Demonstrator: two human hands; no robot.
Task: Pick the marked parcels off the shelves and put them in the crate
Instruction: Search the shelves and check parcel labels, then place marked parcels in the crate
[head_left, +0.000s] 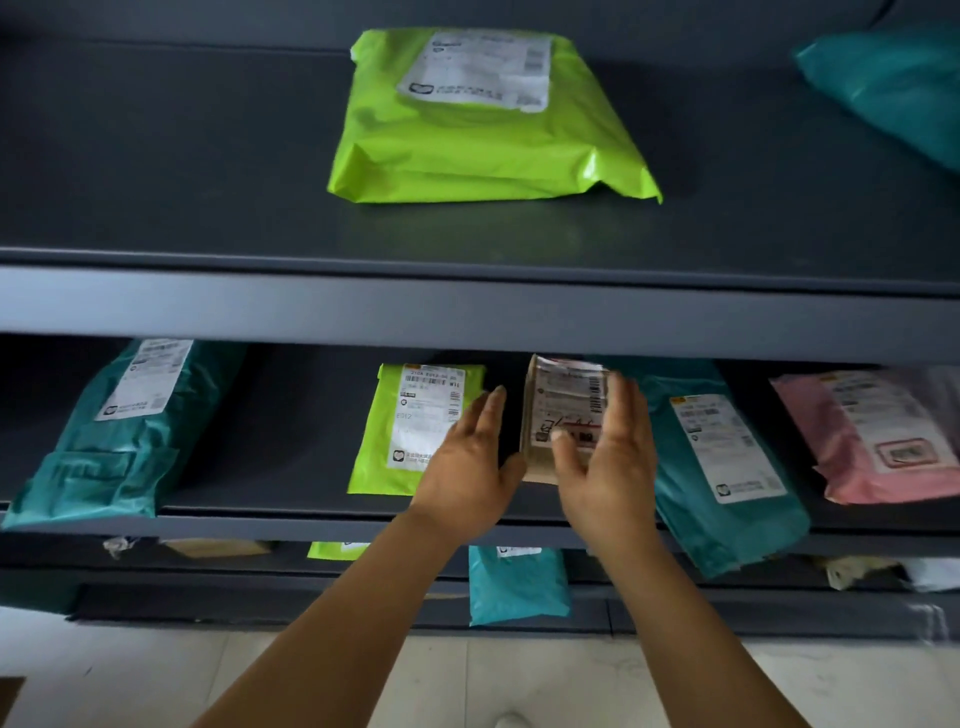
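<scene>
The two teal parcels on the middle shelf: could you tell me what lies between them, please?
In the head view, between the left teal parcel and the right teal parcel lie a lime green parcel and a small brown parcel, which the right hand holds.

The dark grey metal shelf unit (467, 312) carries a lime-green plastic mailer (467, 150) on its upper shelf, with teal (119, 441), green (400, 431) and pink (872, 441) mailers below.

Dim, soft-focus — motion-blurred, bowed edges
</scene>
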